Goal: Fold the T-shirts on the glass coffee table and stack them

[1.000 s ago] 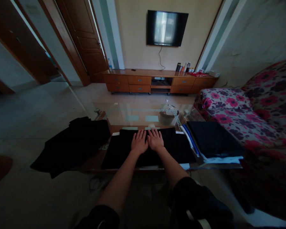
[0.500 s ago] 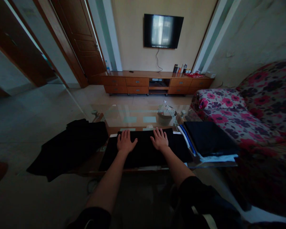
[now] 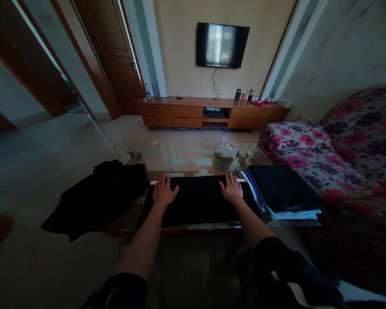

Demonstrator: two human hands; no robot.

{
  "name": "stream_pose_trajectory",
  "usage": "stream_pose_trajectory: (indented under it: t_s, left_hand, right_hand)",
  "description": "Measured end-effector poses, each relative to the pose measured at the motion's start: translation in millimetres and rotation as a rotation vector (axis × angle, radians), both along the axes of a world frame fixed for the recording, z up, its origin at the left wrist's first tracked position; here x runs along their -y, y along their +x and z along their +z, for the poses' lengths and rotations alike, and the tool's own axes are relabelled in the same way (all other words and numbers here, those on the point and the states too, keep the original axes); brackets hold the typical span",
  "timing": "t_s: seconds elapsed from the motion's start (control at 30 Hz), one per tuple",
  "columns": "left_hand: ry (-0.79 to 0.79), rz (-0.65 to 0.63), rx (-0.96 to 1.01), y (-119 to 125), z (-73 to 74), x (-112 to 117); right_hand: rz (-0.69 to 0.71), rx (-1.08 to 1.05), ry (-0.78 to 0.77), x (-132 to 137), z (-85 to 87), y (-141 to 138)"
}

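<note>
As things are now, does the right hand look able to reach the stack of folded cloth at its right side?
Probably yes: the right hand rests open on the flat black cloth, the folded stack lies nearby, and nothing visible stands up between them.

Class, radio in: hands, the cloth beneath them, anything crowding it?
Left hand, right hand palm-down, apart, on black cloth. Cloth lying flat. Alongside: folded stack at right, dark heap at left.

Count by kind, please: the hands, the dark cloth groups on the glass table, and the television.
Hands: 2 (left hand, right hand)
Dark cloth groups: 3 (rumpled black cloth, flat black cloth, dark-topped folded stack)
Television: 1
Total: 6
</note>
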State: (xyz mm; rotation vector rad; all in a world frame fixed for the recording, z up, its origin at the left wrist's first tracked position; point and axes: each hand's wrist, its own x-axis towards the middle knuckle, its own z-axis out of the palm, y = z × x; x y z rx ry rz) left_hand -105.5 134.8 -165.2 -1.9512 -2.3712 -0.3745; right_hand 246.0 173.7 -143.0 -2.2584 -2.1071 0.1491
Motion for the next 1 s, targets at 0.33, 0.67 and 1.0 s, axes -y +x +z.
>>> stream_pose_trajectory:
  t_s: [0.33,0.67,1.0]
  left_hand:
    - [0.097,-0.021,-0.011,-2,11.6,4]
    - [-0.027,-0.108,0.028,1,7.8,0]
    - [0.003,0.071,0.015,-18,-0.7,6]
  right_hand:
    - [-0.039,0.025,0.013,3,4.7,-6]
    - [0.062,-0.023,-0.057,9,7.6,-14]
    - [-0.018,-0.018,-0.013,9,-4.1,16]
